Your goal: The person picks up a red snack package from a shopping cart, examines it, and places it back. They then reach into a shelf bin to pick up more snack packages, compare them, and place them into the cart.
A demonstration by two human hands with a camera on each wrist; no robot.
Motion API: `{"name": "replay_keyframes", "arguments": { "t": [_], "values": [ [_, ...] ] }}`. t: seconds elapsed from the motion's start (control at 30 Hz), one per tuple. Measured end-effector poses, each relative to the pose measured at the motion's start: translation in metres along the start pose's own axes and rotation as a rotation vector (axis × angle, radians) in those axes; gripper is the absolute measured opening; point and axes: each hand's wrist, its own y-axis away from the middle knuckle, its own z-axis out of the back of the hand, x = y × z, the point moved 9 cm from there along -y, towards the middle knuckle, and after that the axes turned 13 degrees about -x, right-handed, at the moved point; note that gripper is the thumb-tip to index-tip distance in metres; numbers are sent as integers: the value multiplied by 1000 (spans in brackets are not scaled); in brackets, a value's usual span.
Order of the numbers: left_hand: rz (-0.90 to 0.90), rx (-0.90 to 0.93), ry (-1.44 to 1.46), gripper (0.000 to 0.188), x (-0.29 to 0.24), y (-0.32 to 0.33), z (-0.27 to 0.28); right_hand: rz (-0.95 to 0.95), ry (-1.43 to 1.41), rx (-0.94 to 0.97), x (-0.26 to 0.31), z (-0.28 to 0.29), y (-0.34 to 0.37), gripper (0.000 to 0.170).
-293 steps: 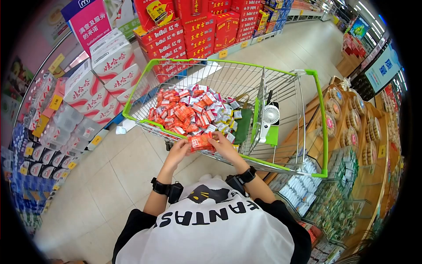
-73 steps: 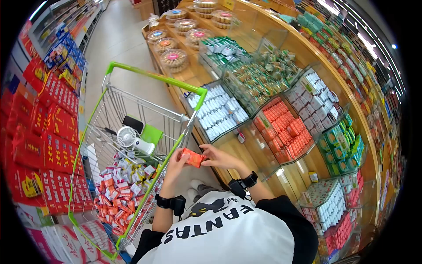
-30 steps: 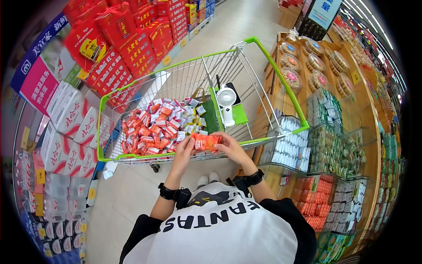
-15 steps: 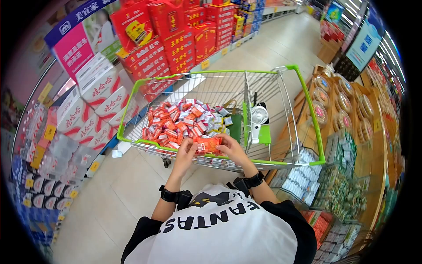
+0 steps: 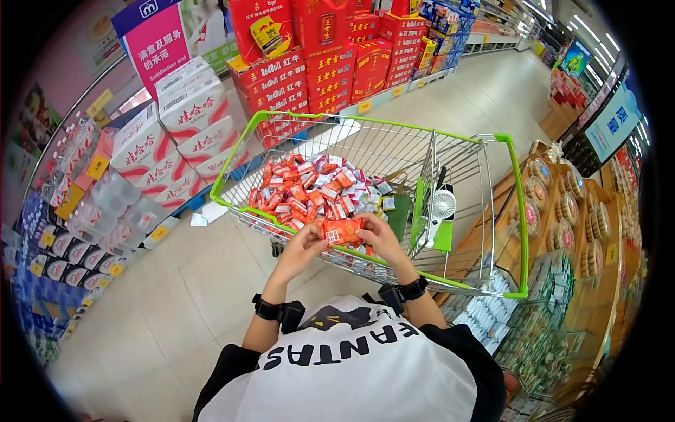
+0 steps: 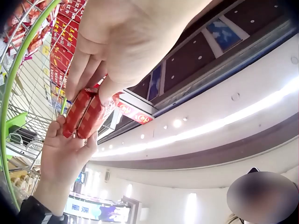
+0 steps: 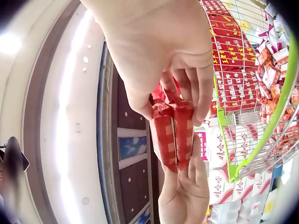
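Observation:
Both hands hold one red-orange snack packet [image 5: 342, 232] by its ends, over the near rim of the shopping cart [image 5: 281, 226]. The left hand [image 5: 301, 247] pinches its left end between thumb and fingers. At the other end, the right hand [image 5: 382, 241] pinches the wrapper. In the left wrist view, the packet's underside [image 6: 86, 114] is checkered, with a lengthwise seam. The right wrist view shows the packet [image 7: 174, 137] stretched between both hands. Behind it in the cart lies a heap of small red and white packets [image 5: 309, 190].
A white handheld fan [image 5: 441, 205] sits at the cart's right end. White drink cartons [image 5: 158, 151] and stacked red boxes [image 5: 327, 70] stand beyond it. At right is a wooden display [image 5: 555, 204] with round cookie tubs. Tiled floor [image 5: 183, 309] lies at left.
The view has swung from the snack shelves back to the cart, then leftward, so the cart sits farther right in the frame. Both hands hold the packet throughout.

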Motion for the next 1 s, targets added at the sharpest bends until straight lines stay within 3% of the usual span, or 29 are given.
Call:
{"name": "replay_keyframes", "arguments": {
  "t": [1.0],
  "values": [
    [109, -84, 162, 5, 19, 8, -11, -12, -111, -53, -1, 11, 21, 21]
  ]
}}
